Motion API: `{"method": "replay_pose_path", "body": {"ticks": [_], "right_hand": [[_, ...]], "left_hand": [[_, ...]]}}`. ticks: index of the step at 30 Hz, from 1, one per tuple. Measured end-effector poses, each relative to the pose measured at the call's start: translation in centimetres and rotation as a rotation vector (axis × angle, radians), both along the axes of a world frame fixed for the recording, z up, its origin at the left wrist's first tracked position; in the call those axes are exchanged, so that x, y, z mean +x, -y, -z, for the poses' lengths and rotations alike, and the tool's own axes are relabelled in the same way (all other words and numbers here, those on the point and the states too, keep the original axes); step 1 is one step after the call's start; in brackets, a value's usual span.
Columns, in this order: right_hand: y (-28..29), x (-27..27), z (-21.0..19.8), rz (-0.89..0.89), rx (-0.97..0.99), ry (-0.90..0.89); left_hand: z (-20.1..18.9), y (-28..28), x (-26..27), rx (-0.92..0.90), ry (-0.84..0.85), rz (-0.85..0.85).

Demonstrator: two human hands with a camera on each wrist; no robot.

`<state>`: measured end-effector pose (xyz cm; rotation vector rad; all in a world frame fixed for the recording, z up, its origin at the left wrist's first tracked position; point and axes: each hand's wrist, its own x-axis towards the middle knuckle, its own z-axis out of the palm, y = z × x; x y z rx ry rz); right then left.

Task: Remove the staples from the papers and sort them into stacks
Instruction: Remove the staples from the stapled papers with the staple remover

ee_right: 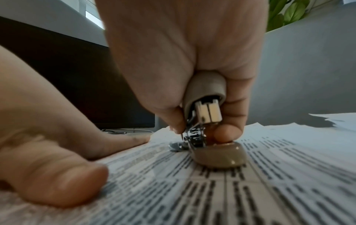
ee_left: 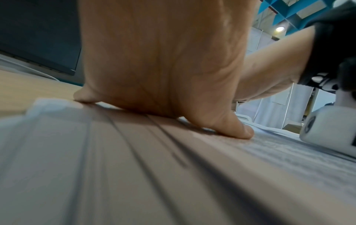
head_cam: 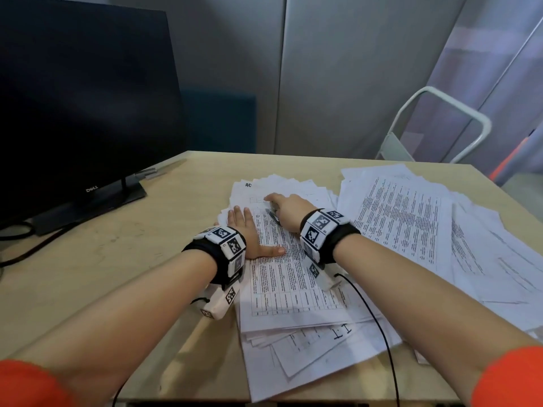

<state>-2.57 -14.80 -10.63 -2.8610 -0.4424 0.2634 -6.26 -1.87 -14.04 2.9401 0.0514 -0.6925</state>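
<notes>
Nearest the person, the printed sheets of the working pile ran lengthwise away from the body, their long axis pointing toward the far edge of the bench. The left hand lay flat on the left margin of the top sheet, fingers straight and thumb spread out to the right, pressing the paper down rather than gripping it; the left wrist view showed the palm and thumb bearing on the page.

Just beyond and to the right of it, the right hand was curled round a staple remover, the tool standing nearly upright with its rounded lower pad on the paper and its metal claws reaching forward. The claws pointed toward the top left corner of the sheet, ahead of both hands, where a staple would sit; the staple itself could not be made out. The right hand was the nearer of the two to that corner, so the pull would probably fall to it while the left held the pile steady.

Farther to the right of the right hand, well apart, a second spread of loose papers lay fanned out. Beyond the left hand stood a dark monitor.
</notes>
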Motion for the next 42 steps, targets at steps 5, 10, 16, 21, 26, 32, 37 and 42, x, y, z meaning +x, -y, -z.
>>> {"method": "replay_pose_path", "body": {"ticks": [5,10,16,21,26,32,37,42], "right_hand": [[-0.2,-0.1,0.0,-0.011,-0.104,-0.017],[1.5,1.0,-0.3,-0.002,0.13,-0.106],[2.9,1.6,0.7,0.184,0.704,-0.359],[3.1,1.5,0.8,0.303,0.951,-0.496],[3.3,1.6,0.7,0.427,1.12,-0.5],[5.8,2.4,0.8,0.353,0.933,-0.354],[4.6,1.4,-0.8,-0.04,0.174,-0.139],[3.5,0.1,-2.1,-0.048,0.019,-0.184]], "left_hand": [[0.0,0.1,-0.2,-0.009,0.02,0.002],[1.2,-0.4,0.3,-0.021,-0.008,-0.075],[1.1,-0.2,0.3,-0.012,0.011,-0.075],[0.9,-0.2,0.2,0.003,-0.004,-0.087],[2.0,-0.7,0.8,-0.023,0.01,-0.077],[2.2,-0.8,0.8,-0.024,0.014,-0.071],[2.0,-0.9,0.6,-0.014,0.009,-0.062],[2.1,-0.9,0.5,-0.035,0.026,-0.061]]}}
